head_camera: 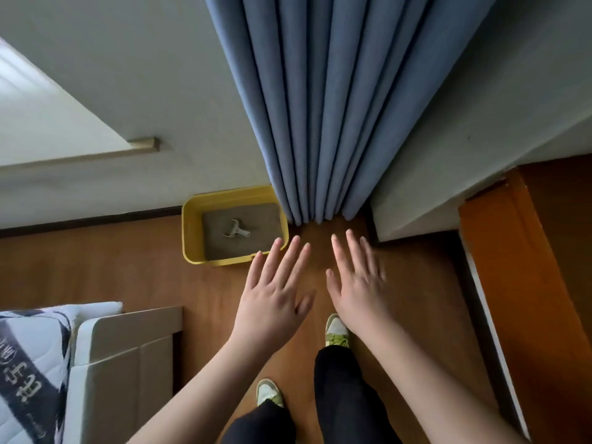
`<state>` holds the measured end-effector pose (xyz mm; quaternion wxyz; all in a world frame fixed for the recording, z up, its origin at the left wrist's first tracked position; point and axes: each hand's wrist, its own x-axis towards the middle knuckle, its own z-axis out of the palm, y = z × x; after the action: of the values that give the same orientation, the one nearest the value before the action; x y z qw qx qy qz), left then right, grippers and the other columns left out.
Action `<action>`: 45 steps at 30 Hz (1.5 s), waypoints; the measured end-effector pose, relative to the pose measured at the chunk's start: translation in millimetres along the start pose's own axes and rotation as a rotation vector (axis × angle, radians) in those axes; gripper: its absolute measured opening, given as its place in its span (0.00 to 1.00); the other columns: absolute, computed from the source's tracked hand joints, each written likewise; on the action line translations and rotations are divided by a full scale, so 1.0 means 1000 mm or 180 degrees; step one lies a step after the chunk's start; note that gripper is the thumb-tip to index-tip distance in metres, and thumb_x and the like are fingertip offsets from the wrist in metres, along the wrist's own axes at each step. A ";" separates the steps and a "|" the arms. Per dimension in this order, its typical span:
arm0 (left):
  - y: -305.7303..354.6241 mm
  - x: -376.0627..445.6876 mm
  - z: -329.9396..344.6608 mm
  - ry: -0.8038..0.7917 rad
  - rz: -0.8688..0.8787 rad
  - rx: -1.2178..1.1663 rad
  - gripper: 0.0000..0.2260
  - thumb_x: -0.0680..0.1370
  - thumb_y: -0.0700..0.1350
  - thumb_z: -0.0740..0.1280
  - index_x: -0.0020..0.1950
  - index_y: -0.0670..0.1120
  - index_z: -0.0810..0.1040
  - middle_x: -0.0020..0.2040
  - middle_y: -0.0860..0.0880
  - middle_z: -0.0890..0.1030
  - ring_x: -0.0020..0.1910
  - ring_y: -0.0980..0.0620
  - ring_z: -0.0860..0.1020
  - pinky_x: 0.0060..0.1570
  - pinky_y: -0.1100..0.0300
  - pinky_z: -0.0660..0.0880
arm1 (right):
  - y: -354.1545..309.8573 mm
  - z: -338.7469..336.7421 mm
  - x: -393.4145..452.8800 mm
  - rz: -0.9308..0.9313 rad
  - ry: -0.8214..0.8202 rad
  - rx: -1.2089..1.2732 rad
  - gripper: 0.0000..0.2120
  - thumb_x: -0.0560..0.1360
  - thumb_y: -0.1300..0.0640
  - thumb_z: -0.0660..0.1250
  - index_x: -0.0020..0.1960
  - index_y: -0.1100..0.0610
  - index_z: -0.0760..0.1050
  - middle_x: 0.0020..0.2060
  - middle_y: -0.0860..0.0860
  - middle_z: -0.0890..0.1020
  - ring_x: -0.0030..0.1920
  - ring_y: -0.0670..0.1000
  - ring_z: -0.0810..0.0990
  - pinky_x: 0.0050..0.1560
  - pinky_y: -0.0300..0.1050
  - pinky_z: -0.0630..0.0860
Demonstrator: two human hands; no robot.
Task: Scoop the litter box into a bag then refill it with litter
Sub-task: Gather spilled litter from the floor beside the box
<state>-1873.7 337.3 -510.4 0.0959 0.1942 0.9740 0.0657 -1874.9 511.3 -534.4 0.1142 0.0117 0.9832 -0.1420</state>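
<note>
My left hand (272, 293) and right hand (358, 283), fingers spread and holding nothing, hover above the floor near the yellow litter box (192, 225), where the scoop (235, 232) lies on the litter (256, 225).

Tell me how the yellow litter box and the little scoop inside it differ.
The litter box is bright yellow; the scoop is pale, whitish. The litter box is far larger and holds the scoop. The litter box stands on the wooden floor by the blue curtain, while the scoop lies flat on the grey litter. Both sit untouched: the left hand and right hand hover open, holding nothing.
</note>
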 end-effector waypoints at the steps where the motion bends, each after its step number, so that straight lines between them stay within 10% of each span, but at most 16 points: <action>1: -0.001 0.010 0.015 -0.0042 0.0021 0.0017 0.31 0.81 0.60 0.55 0.80 0.51 0.48 0.80 0.51 0.49 0.79 0.48 0.43 0.77 0.47 0.43 | 0.006 0.012 0.008 -0.0004 0.0008 0.0013 0.28 0.79 0.44 0.52 0.77 0.51 0.54 0.76 0.54 0.58 0.75 0.58 0.59 0.69 0.58 0.64; 17: -0.069 0.082 0.333 -0.0193 -0.0185 0.0093 0.31 0.81 0.63 0.51 0.80 0.51 0.49 0.81 0.47 0.46 0.79 0.47 0.41 0.77 0.45 0.44 | 0.121 0.313 0.095 -0.0194 -0.0641 -0.0415 0.40 0.74 0.31 0.42 0.76 0.50 0.30 0.76 0.52 0.34 0.77 0.54 0.38 0.73 0.52 0.38; 29: -0.105 0.094 0.574 -0.0669 -0.0501 0.0054 0.32 0.81 0.66 0.43 0.79 0.54 0.37 0.79 0.50 0.38 0.77 0.47 0.34 0.74 0.47 0.35 | 0.197 0.500 0.159 -0.0407 -0.0758 -0.0838 0.43 0.72 0.27 0.42 0.75 0.48 0.27 0.76 0.52 0.34 0.76 0.53 0.36 0.75 0.54 0.37; 45: -0.117 0.132 0.639 -0.0574 -0.0348 -0.0197 0.32 0.80 0.66 0.41 0.79 0.52 0.37 0.80 0.51 0.42 0.78 0.48 0.38 0.76 0.49 0.41 | 0.222 0.575 0.181 -0.0867 -0.0840 -0.0962 0.35 0.78 0.35 0.49 0.78 0.48 0.41 0.78 0.50 0.46 0.77 0.51 0.43 0.76 0.52 0.39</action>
<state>-1900.3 339.9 -1172.7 0.1926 0.1429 0.9681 0.0727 -1911.3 560.6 -1173.5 0.2219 -0.1568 0.9623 -0.0077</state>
